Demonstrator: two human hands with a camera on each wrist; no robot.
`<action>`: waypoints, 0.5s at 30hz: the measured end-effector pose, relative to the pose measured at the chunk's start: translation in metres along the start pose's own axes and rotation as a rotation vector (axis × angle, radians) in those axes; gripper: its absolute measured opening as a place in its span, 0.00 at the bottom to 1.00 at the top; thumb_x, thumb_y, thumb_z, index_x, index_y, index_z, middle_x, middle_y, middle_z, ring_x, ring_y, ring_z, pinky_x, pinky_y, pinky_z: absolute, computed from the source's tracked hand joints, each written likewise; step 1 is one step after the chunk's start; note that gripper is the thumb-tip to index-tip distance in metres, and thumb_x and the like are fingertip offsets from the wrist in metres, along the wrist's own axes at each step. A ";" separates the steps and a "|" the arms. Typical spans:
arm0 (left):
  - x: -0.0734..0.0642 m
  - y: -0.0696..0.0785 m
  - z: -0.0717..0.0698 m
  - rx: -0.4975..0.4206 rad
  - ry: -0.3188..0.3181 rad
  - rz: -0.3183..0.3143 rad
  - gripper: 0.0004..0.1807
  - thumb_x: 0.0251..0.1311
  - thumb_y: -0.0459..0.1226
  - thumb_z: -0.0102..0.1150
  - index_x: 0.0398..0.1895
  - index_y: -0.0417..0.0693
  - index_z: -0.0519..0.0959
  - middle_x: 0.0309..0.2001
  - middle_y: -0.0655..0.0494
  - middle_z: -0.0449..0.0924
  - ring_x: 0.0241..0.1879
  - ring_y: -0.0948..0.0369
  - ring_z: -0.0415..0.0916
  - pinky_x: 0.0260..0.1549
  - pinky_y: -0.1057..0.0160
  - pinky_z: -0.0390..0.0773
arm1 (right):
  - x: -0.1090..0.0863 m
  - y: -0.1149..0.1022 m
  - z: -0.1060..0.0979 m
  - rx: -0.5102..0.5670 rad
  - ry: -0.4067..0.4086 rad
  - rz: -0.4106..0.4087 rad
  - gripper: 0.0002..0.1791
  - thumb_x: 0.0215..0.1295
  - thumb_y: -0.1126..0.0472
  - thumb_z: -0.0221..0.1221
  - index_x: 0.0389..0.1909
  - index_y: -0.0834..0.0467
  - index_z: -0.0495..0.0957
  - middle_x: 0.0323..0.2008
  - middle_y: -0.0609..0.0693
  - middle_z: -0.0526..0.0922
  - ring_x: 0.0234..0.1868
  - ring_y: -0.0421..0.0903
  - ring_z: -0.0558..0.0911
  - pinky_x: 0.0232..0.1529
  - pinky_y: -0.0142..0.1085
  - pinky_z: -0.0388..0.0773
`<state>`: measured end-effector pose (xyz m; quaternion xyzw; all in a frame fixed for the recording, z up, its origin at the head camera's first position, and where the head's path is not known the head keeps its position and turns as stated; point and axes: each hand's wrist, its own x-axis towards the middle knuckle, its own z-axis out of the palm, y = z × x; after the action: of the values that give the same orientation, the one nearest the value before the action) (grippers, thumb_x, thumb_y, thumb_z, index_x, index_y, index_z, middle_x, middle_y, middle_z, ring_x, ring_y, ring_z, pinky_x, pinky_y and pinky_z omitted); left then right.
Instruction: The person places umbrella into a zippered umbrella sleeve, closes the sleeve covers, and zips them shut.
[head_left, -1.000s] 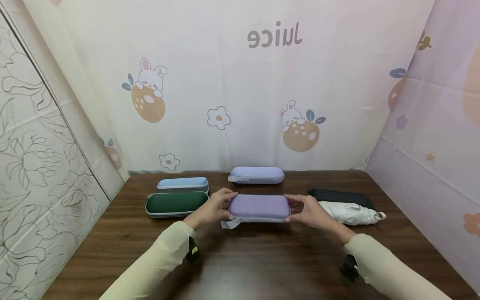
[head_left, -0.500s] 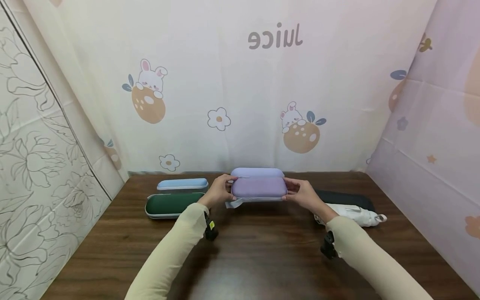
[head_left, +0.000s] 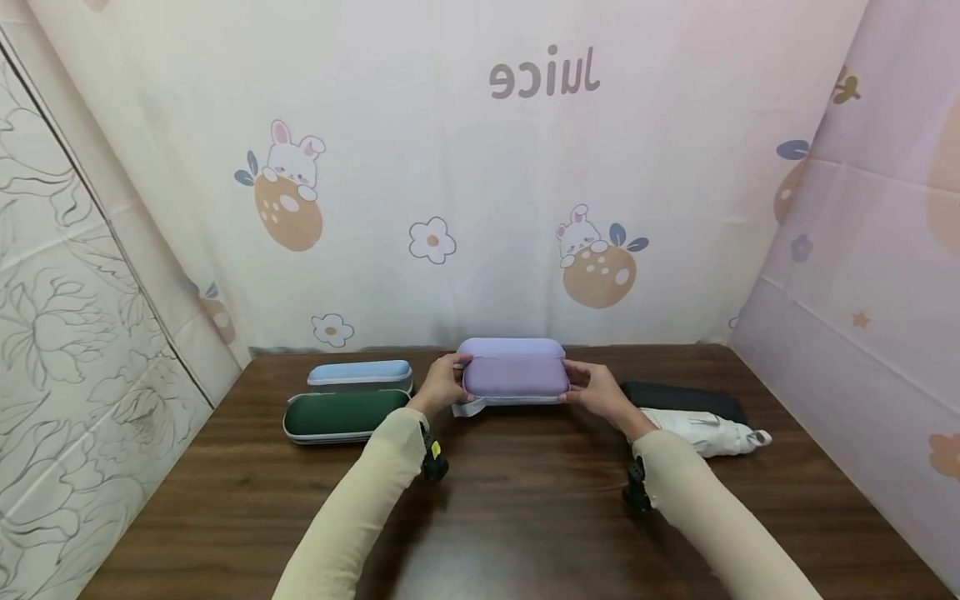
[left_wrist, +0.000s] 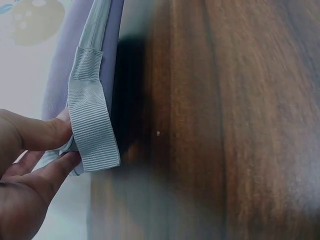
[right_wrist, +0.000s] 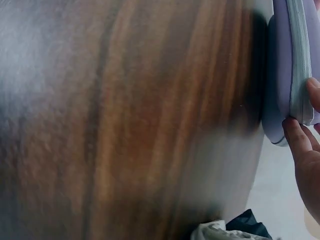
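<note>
Both hands grip a purple zippered case (head_left: 516, 377) by its two ends, near the back of the table. My left hand (head_left: 441, 385) pinches the left end, beside a grey ribbed zip tab (left_wrist: 93, 110). On the opposite end are the thumb and fingers of my right hand (head_left: 596, 387). A lavender case (head_left: 512, 346) shows behind the purple one in the head view, partly covered by it. In the right wrist view, that lavender case (right_wrist: 272, 117) lies under the held one; whether they touch I cannot tell.
At the left lie a green case (head_left: 345, 414) and, behind it, a light blue case (head_left: 360, 372). A folded white umbrella (head_left: 701, 431) and a black folded item (head_left: 686, 400) lie at the right. A printed curtain (head_left: 450, 167) hangs behind the wooden table (head_left: 517, 517).
Both hands have carried the purple case away toward the back, up to the lavender case. Over the last half second it has hardly moved.
</note>
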<state>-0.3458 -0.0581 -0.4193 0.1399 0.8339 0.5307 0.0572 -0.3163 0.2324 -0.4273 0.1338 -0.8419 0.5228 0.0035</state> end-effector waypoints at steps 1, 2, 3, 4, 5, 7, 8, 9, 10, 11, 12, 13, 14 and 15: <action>0.000 -0.001 0.001 -0.015 0.001 -0.005 0.42 0.39 0.12 0.65 0.64 0.33 0.67 0.62 0.38 0.67 0.59 0.45 0.69 0.42 0.57 0.78 | 0.000 0.002 0.001 -0.001 0.002 0.008 0.36 0.54 0.78 0.63 0.65 0.75 0.61 0.62 0.72 0.65 0.60 0.64 0.69 0.54 0.44 0.71; -0.001 -0.003 0.001 -0.017 0.004 -0.008 0.42 0.39 0.12 0.65 0.64 0.33 0.67 0.62 0.38 0.67 0.59 0.45 0.69 0.43 0.57 0.78 | 0.001 0.004 0.002 -0.002 0.003 0.010 0.36 0.54 0.78 0.63 0.65 0.75 0.61 0.62 0.72 0.65 0.60 0.64 0.70 0.53 0.44 0.71; -0.001 -0.004 0.001 -0.020 0.004 -0.009 0.41 0.39 0.12 0.64 0.64 0.32 0.67 0.62 0.38 0.67 0.59 0.45 0.69 0.44 0.56 0.78 | 0.001 0.006 0.004 -0.005 0.002 0.011 0.36 0.54 0.78 0.63 0.65 0.75 0.60 0.62 0.72 0.65 0.60 0.64 0.70 0.53 0.43 0.71; -0.001 -0.006 0.002 -0.018 0.003 -0.003 0.41 0.39 0.12 0.64 0.64 0.32 0.66 0.62 0.37 0.67 0.59 0.44 0.69 0.44 0.56 0.77 | 0.001 0.008 0.005 -0.004 0.006 0.016 0.36 0.54 0.78 0.63 0.65 0.75 0.61 0.62 0.71 0.65 0.60 0.63 0.70 0.54 0.44 0.71; -0.001 -0.007 0.002 -0.017 0.004 0.004 0.41 0.39 0.12 0.64 0.63 0.31 0.66 0.62 0.37 0.67 0.59 0.44 0.69 0.45 0.56 0.77 | 0.001 0.009 0.006 -0.003 0.009 0.019 0.36 0.55 0.78 0.62 0.65 0.75 0.61 0.62 0.71 0.65 0.60 0.63 0.70 0.54 0.44 0.71; -0.002 -0.011 0.003 -0.014 0.004 0.015 0.41 0.39 0.12 0.64 0.63 0.30 0.67 0.61 0.36 0.67 0.59 0.44 0.69 0.45 0.56 0.77 | 0.000 0.012 0.009 -0.003 0.014 0.022 0.35 0.55 0.78 0.62 0.64 0.75 0.61 0.62 0.71 0.65 0.60 0.63 0.70 0.54 0.45 0.71; -0.002 -0.012 0.003 -0.010 0.002 0.021 0.40 0.39 0.12 0.64 0.63 0.29 0.67 0.61 0.36 0.67 0.59 0.44 0.68 0.45 0.57 0.77 | 0.000 0.013 0.010 -0.003 0.010 0.021 0.35 0.55 0.78 0.62 0.64 0.76 0.61 0.62 0.72 0.65 0.60 0.63 0.70 0.55 0.45 0.71; -0.002 -0.014 0.004 -0.012 -0.001 0.027 0.40 0.39 0.12 0.64 0.62 0.29 0.67 0.61 0.35 0.67 0.59 0.44 0.68 0.44 0.57 0.77 | 0.000 0.013 0.011 -0.004 0.009 0.023 0.35 0.55 0.78 0.62 0.64 0.76 0.61 0.62 0.72 0.65 0.60 0.63 0.70 0.55 0.45 0.70; -0.003 -0.016 0.004 -0.016 -0.004 0.031 0.40 0.39 0.11 0.63 0.62 0.28 0.66 0.62 0.35 0.67 0.60 0.44 0.68 0.43 0.58 0.78 | 0.000 0.014 0.012 0.000 0.008 0.027 0.35 0.55 0.78 0.62 0.64 0.75 0.61 0.62 0.71 0.65 0.61 0.63 0.70 0.55 0.45 0.70; -0.003 -0.017 0.004 -0.023 -0.006 0.027 0.39 0.40 0.11 0.63 0.62 0.28 0.67 0.62 0.34 0.67 0.60 0.44 0.67 0.43 0.58 0.78 | -0.001 0.014 0.013 -0.003 0.003 0.029 0.35 0.55 0.78 0.62 0.65 0.75 0.61 0.62 0.71 0.65 0.61 0.63 0.69 0.55 0.45 0.70; -0.003 -0.019 0.005 -0.030 -0.008 0.028 0.38 0.41 0.11 0.62 0.62 0.28 0.66 0.61 0.34 0.67 0.60 0.44 0.67 0.42 0.58 0.78 | -0.001 0.015 0.013 -0.003 0.001 0.034 0.35 0.55 0.78 0.62 0.65 0.75 0.60 0.63 0.71 0.65 0.61 0.63 0.69 0.55 0.45 0.70; -0.004 -0.020 0.005 -0.038 -0.010 0.029 0.38 0.42 0.11 0.61 0.62 0.27 0.66 0.61 0.33 0.66 0.60 0.43 0.67 0.41 0.58 0.78 | 0.000 0.015 0.013 -0.013 -0.005 0.034 0.35 0.56 0.77 0.62 0.65 0.75 0.60 0.63 0.71 0.65 0.61 0.63 0.69 0.55 0.45 0.70; -0.004 -0.020 0.005 -0.042 -0.009 0.028 0.37 0.43 0.11 0.60 0.62 0.27 0.66 0.61 0.33 0.66 0.60 0.43 0.67 0.41 0.58 0.78 | 0.000 0.015 0.013 -0.021 -0.007 0.035 0.35 0.56 0.76 0.62 0.65 0.74 0.60 0.62 0.71 0.66 0.61 0.63 0.69 0.55 0.46 0.70; -0.005 -0.020 0.006 -0.034 -0.009 0.031 0.36 0.44 0.11 0.60 0.62 0.26 0.66 0.61 0.33 0.66 0.59 0.43 0.68 0.41 0.57 0.78 | 0.000 0.015 0.012 -0.042 -0.011 0.028 0.35 0.57 0.75 0.62 0.65 0.74 0.61 0.61 0.71 0.67 0.60 0.63 0.70 0.55 0.46 0.71</action>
<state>-0.3435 -0.0624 -0.4401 0.1543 0.8224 0.5449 0.0547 -0.3182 0.2278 -0.4459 0.1247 -0.8545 0.5043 -0.0056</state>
